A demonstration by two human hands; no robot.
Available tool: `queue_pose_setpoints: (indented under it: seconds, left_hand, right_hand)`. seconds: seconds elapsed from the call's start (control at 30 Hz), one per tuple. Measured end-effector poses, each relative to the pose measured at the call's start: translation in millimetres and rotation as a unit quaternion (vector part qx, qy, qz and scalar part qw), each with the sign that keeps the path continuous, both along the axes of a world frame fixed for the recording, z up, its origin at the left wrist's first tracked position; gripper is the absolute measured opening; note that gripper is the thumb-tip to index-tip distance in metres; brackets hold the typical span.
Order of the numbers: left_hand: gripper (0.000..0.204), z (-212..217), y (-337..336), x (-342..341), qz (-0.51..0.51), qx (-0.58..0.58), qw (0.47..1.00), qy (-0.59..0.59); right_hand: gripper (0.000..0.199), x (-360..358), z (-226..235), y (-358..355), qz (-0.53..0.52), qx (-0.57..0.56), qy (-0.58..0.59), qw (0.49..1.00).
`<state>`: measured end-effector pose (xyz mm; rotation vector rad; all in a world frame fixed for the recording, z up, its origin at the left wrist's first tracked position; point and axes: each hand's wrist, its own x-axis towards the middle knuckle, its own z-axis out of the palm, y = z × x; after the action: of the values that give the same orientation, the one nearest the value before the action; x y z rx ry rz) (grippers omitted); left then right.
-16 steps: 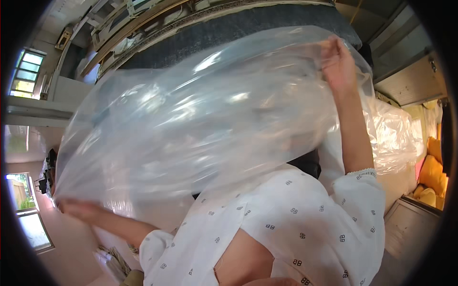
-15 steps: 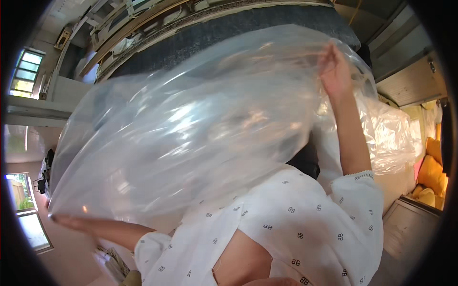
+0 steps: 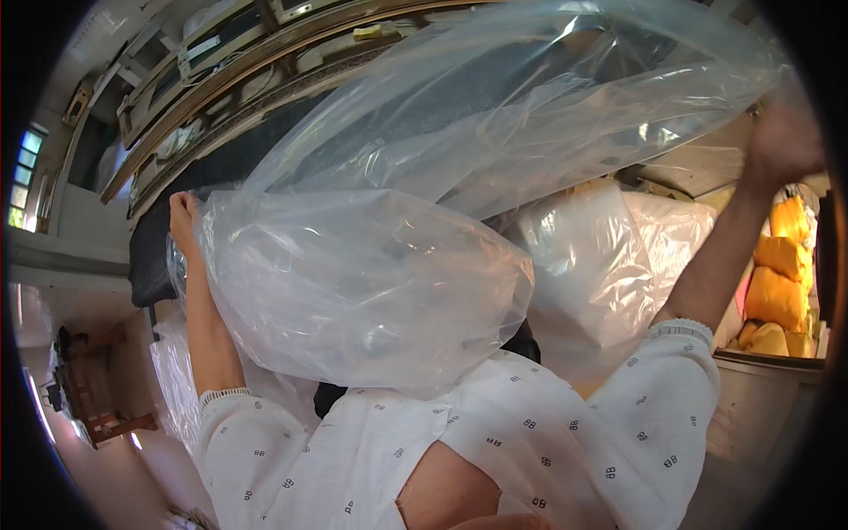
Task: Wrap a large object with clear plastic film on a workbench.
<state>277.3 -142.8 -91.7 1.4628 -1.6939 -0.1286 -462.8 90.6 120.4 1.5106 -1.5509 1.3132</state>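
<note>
A large, thin, clear plastic bag (image 3: 371, 291) billows in front of me, one rounded part over my lap and a long stretch running up to the far right. My left hand (image 3: 183, 216) is closed on its left edge, with the fingers pinched together. Stretched out to the far right, my right hand (image 3: 786, 137) is smeared by motion, and the bag's far end reaches it. Its fingers seem closed on the plastic. Through the film a dark grey work surface (image 3: 322, 119) shows beyond my hands.
Behind the dark surface run wooden rails (image 3: 234, 49) with a small yellow block (image 3: 367, 33). Folded clear plastic (image 3: 601, 256) is piled to my right, beside a stack of orange-yellow items (image 3: 779, 274). More plastic (image 3: 177, 375) hangs at my left. A brown wooden stand (image 3: 102, 389) is farther left.
My left hand has risen from the lower left to the dark surface's left end. My right hand has swung outward to the right, drawing the bag's far part along with it.
</note>
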Motion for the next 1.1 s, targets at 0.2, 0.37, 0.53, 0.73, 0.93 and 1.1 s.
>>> queue_pose_setpoints:
  seconds: [0.2,0.37,0.53,0.73,0.93,1.1]
  left_hand:
    - [0.018,9.1,46.3,11.9,0.042,0.077,0.989,-0.115]
    - [0.029,-10.2,51.7,255.6,0.236,0.125,0.921,-0.285]
    - [0.032,-25.6,-20.7,339.3,0.271,0.151,0.924,-0.222]
    - [0.03,-60.6,-104.3,274.8,0.324,-0.078,0.935,-0.123]
    - [0.027,-41.5,-91.9,180.5,0.399,-0.052,0.915,0.03]
    - [0.02,-17.9,-49.6,176.5,0.397,-0.097,0.911,0.052]
  right_hand:
    - [0.058,-12.9,-191.6,-132.1,-0.013,0.272,-0.099,0.957]
    - [0.061,-10.8,-216.5,-153.8,0.088,0.409,-0.089,0.904]
    - [0.059,-3.7,-195.2,-194.8,0.001,0.523,-0.066,0.85]
    - [0.069,-62.1,-224.8,-220.6,0.013,0.496,-0.25,0.831]
    - [0.04,13.1,-169.0,-214.6,-0.089,0.282,0.214,0.931]
    - [0.028,181.5,-134.7,-92.8,0.347,0.492,-0.41,0.685]
